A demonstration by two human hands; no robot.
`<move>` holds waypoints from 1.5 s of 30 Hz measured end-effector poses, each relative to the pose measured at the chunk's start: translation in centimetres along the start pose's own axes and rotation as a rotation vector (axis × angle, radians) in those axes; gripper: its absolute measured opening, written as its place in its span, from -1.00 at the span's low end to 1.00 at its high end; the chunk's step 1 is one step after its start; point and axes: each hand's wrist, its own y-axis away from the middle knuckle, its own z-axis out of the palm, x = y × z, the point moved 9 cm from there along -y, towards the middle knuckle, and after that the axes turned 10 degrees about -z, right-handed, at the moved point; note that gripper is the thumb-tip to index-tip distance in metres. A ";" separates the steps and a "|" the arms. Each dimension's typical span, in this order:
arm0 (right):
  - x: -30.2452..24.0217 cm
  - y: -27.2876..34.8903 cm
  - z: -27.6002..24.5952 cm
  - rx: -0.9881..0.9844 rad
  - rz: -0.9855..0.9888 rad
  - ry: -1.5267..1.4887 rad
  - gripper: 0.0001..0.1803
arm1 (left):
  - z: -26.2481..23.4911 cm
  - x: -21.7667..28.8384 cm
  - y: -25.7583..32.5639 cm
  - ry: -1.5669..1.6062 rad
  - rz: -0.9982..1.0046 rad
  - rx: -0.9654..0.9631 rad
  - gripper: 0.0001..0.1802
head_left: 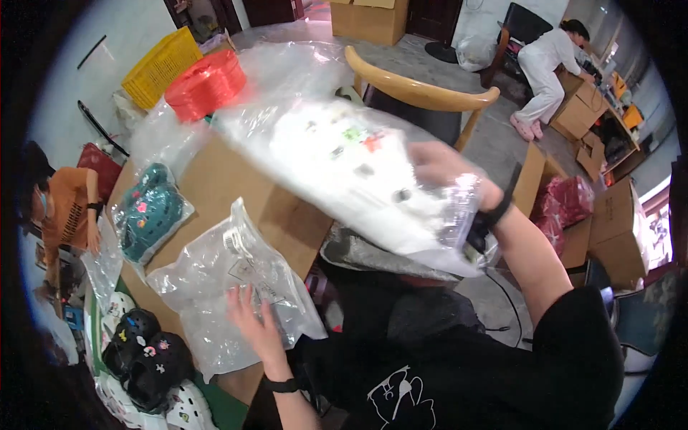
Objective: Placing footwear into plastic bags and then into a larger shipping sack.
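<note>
My right hand [448, 168] grips a see-through plastic bag with white clogs [344, 154] inside, held up over the table's right edge. Motion smears this bag, and colored charms show on the clogs. My left hand [254, 326] is open, its fingers spread on a flat see-through plastic bag [215, 283] on the cardboard-brown tabletop [226, 168]. Beyond that flat bag lies a bagged pair of teal clogs [149, 215]. Nearer, to the left of my left hand, are black clogs with charms [154, 355] and white clogs [188, 408] without bags.
A red roll of plastic twine [206, 84] and a yellow crate [161, 66] are at the back left. A wooden-backed chair [423, 79] stands across the table. Open cartons [609, 229] are at the right. One person [68, 204] works at the left; another [548, 64] bends over boxes far right.
</note>
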 end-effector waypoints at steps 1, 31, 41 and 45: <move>1.6 2.4 -1.2 0.063 0.026 -0.269 -0.55 | -1.8 2.1 0.5 0.074 0.062 0.128 -0.60; 16.3 15.1 1.5 -0.410 0.464 0.740 -0.53 | 24.4 12.8 2.6 0.983 -0.449 -0.680 -0.70; 28.8 7.8 11.0 0.091 0.414 0.862 -0.77 | 22.3 17.9 2.8 1.512 -0.468 -0.775 -0.70; 27.5 4.2 15.9 -0.059 0.383 0.776 -0.78 | 22.3 14.5 1.2 1.734 -0.704 -0.629 -0.68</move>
